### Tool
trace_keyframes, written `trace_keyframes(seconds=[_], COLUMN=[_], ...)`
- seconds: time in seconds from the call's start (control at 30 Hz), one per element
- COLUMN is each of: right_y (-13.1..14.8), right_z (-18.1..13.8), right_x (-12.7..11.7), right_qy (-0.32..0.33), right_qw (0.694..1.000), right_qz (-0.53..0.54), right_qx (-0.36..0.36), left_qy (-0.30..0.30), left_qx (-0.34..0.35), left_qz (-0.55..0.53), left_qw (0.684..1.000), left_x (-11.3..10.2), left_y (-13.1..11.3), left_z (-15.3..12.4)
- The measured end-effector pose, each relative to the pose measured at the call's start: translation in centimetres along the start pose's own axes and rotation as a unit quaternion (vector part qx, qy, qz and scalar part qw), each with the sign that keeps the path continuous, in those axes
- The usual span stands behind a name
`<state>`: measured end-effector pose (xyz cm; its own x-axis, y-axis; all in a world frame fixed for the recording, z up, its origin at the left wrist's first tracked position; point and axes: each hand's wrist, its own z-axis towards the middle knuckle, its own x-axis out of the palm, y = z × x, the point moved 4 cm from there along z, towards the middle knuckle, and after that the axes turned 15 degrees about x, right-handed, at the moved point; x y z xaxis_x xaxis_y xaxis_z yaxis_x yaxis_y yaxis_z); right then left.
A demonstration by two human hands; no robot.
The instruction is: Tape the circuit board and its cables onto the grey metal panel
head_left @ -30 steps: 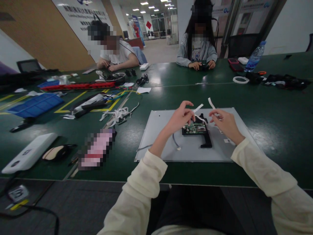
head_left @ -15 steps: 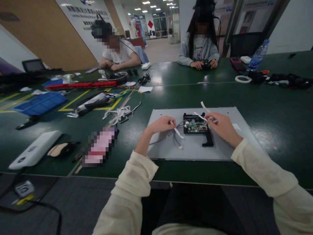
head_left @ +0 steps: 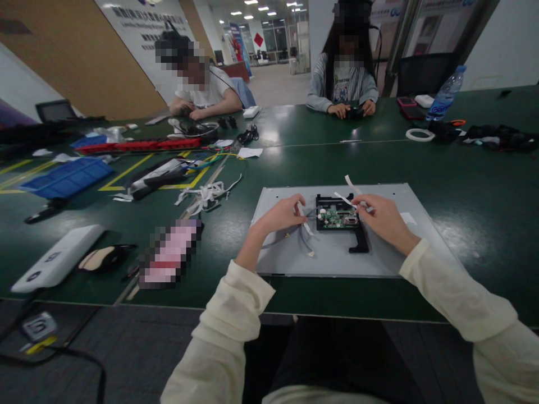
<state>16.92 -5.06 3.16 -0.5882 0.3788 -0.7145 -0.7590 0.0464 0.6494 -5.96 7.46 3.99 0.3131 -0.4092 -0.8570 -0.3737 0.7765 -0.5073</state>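
Observation:
A grey metal panel [head_left: 282,261] lies on the table before me, bearing a black bracket [head_left: 359,241] with a green circuit board [head_left: 337,219]. My left hand [head_left: 283,216] is curled over the panel's left part, a narrow white strip [head_left: 309,229] between its thumb and fingers. Grey cables [head_left: 304,242] run beneath those fingertips from the board's left side. At the board's right edge, my right hand [head_left: 379,216] pinches another white strip [head_left: 343,198]; a second white end [head_left: 349,182] sticks up behind the fingers. Whether both ends belong to one strip is unclear.
Left of the panel lie tangled white strips [head_left: 208,195], a pink phone-shaped item [head_left: 172,252], a computer mouse [head_left: 105,258] and a white box [head_left: 59,258]. Farther left stands a blue tray [head_left: 67,177]. A water bottle [head_left: 446,95] stands back right. Two people sit opposite.
My left hand has shifted slightly right, its index finger now raised and bent over the strip near the cables. My right hand stays nearly still.

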Motion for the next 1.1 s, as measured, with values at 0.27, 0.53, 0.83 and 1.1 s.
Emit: trace_keyframes(seconds=[0.27, 0.53, 0.83, 1.1], right_y=[0.0, -0.3, -0.4, -0.1], right_z=[0.0, 0.2, 0.3, 0.2], right_x=[0.0, -0.1, 0.2, 0.0], right_qy=[-0.01, -0.027, -0.025, -0.023], right_qw=[1.0, 0.999, 1.0, 1.0], right_qz=[0.005, 0.001, 0.002, 0.002], right_qx=[-0.009, -0.021, -0.018, -0.019], left_qy=[-0.133, -0.063, 0.053, 0.042], left_qx=[0.058, 0.018, -0.044, -0.124], left_qz=[0.048, 0.087, 0.249, 0.281], left_qw=[0.988, 0.994, 0.966, 0.951], left_x=[-1.4, -2.4, 0.3, 1.2], left_y=[-1.6, -2.1, -4.2, -4.3], left_z=[-0.7, -1.8, -2.8, -3.2])
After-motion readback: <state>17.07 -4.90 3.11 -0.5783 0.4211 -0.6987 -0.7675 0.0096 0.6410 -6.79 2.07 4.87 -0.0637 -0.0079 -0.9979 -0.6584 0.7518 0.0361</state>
